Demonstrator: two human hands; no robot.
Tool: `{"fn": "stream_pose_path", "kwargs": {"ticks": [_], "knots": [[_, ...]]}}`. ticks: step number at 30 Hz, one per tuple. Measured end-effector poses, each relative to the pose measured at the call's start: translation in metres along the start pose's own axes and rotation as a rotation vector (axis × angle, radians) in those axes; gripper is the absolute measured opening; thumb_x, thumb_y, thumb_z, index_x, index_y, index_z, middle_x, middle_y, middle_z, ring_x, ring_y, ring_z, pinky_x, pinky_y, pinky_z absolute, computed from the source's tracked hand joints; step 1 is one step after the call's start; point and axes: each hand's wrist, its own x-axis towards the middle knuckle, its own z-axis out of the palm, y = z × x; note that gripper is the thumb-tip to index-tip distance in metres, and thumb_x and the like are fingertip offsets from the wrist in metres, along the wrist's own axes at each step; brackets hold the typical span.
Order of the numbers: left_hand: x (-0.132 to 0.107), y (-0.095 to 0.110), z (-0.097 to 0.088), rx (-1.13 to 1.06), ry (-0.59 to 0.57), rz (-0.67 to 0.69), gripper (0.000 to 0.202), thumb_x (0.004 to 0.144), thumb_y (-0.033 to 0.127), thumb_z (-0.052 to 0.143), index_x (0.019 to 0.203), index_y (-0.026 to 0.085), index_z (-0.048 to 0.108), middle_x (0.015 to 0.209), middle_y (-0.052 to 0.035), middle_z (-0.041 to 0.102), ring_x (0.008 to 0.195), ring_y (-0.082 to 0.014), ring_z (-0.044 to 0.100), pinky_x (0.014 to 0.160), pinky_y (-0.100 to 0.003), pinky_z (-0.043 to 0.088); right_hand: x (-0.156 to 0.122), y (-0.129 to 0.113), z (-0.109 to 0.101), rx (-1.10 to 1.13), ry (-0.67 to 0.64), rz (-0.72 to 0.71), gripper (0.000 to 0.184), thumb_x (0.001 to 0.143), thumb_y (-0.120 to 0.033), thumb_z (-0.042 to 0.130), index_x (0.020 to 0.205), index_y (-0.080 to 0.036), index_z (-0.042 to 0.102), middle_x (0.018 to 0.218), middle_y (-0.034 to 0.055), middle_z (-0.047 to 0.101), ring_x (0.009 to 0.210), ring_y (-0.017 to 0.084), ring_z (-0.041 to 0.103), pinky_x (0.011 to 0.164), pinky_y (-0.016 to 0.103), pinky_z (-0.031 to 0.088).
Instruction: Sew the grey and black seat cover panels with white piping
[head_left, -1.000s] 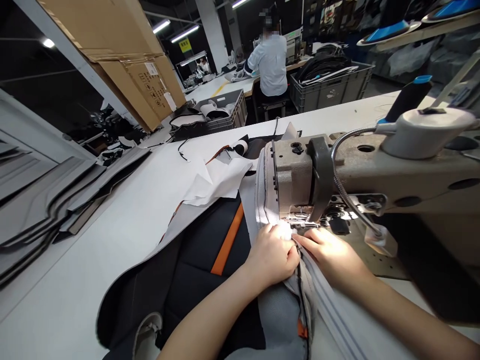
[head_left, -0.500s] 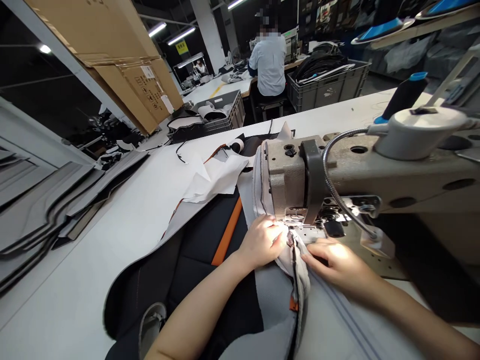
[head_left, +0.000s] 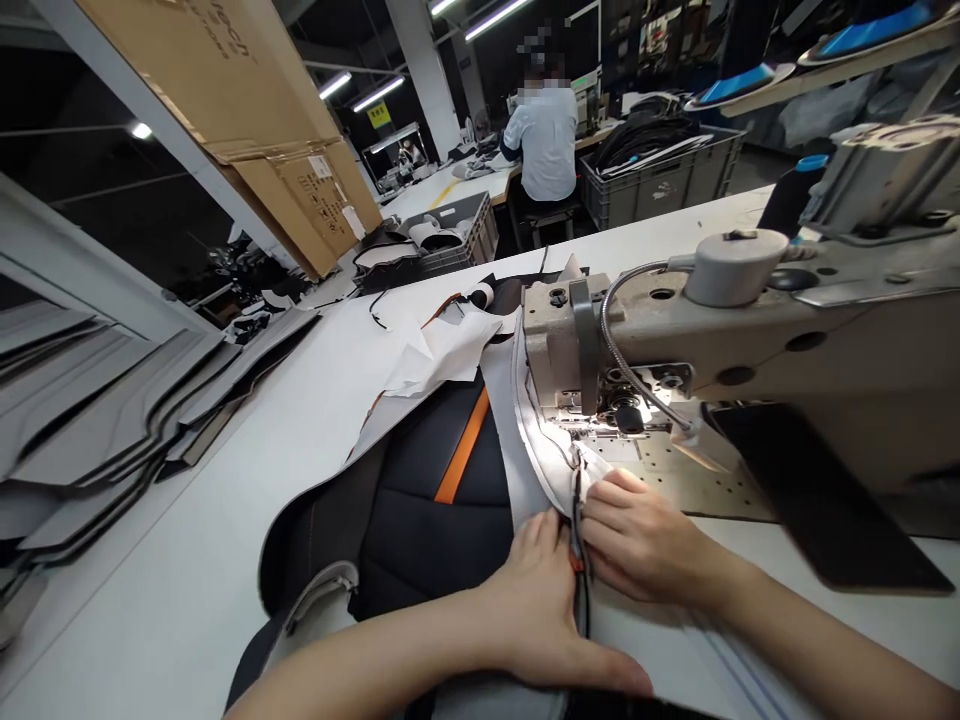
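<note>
Two hands, left [head_left: 540, 610], right [head_left: 645, 535], on probable seat-cover seam [head_left: 577, 525]

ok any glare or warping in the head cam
Head view: glare burns out the sewing machine's needle area and perforated plate; the wide lens warps the stacked grey panels at left; the co-worker's head is pixelated.

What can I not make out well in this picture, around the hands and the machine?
Head view:
- Seam of the seat cover: hidden under the left hand and right hand.
- Needle of the sewing machine: lost in bright glare.
- Blue-edged items on the shelf: cut off by the top edge.
</note>
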Motion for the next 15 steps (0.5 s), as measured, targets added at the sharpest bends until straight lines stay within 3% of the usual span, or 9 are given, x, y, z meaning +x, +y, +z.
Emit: {"fn": "stream_pose_path", "kwargs": {"ticks": [2,4,6,8,11,13,15], "knots": [[0.004,-0.014,-0.001,-0.028,0.108,0.066,0.062,0.064,0.030,0.065,0.121,0.010,0.051,0.125,-0.0173,0.049,0.119,-0.0343,0.042,0.103,-0.048,0.034,0.005,-0.010,-0.001,0.071,-0.008,0.043,0.025,0.090,-0.017,0.037,0.074,-0.017,0.056,0.073,0.0058,0.057,0.082,0.021,0.049,0.074,0.037,0.037],[0.006,-0.034,-0.014,-0.108,0.201,0.066,0.035,0.066,0.011,0.048,0.099,0.013,0.061,0.098,-0.0081,0.062,0.095,-0.0229,0.056,0.087,-0.035,0.046,0.009,-0.021,-0.002,0.127,-0.037,0.080,0.024,0.090,-0.014,0.037,0.098,-0.015,0.059,0.094,0.0099,0.062,0.105,0.025,0.046,0.084,0.039,0.038],[0.008,-0.052,-0.037,-0.150,0.288,-0.010,0.030,0.065,0.004,0.037,0.081,0.013,0.061,0.076,-0.0027,0.062,0.075,-0.0169,0.058,0.068,-0.026,0.046,0.010,-0.031,0.000,0.134,-0.082,0.064,0.037,0.087,-0.010,0.037,0.121,-0.014,0.051,0.113,0.0122,0.058,0.112,0.026,0.043,0.086,0.039,0.039],[0.010,-0.061,-0.065,-0.068,0.420,-0.038,0.029,0.066,0.001,0.034,0.074,0.013,0.059,0.070,-0.0016,0.059,0.070,-0.0154,0.056,0.065,-0.024,0.042,0.013,-0.037,0.006,0.132,-0.134,0.070,0.038,0.086,-0.009,0.038,0.120,-0.016,0.053,0.109,0.0114,0.057,0.097,0.024,0.049,0.077,0.037,0.041],[0.014,-0.049,-0.096,0.257,0.519,0.036,0.031,0.069,0.001,0.035,0.081,0.015,0.060,0.079,-0.0031,0.062,0.075,-0.0165,0.056,0.068,-0.025,0.039,0.022,-0.036,0.022,0.152,-0.205,0.214,0.021,0.088,-0.014,0.039,0.088,-0.016,0.060,0.083,0.0067,0.057,0.073,0.019,0.050,0.065,0.033,0.040],[0.016,-0.030,-0.105,0.519,0.472,0.061,0.032,0.070,0.001,0.037,0.086,0.017,0.059,0.080,-0.0034,0.063,0.073,-0.0170,0.056,0.062,-0.025,0.037,0.034,-0.032,0.035,0.142,-0.225,0.309,0.019,0.088,-0.016,0.043,0.080,-0.014,0.059,0.079,0.0071,0.057,0.073,0.020,0.052,0.065,0.035,0.042],[0.016,-0.010,-0.105,0.707,0.364,0.088,0.028,0.070,0.002,0.041,0.086,0.017,0.058,0.076,-0.0033,0.062,0.068,-0.0176,0.056,0.055,-0.025,0.033,0.048,-0.027,0.047,0.146,-0.214,0.350,0.014,0.089,-0.019,0.047,0.085,-0.013,0.059,0.087,0.0081,0.059,0.080,0.021,0.054,0.071,0.037,0.045]]}}
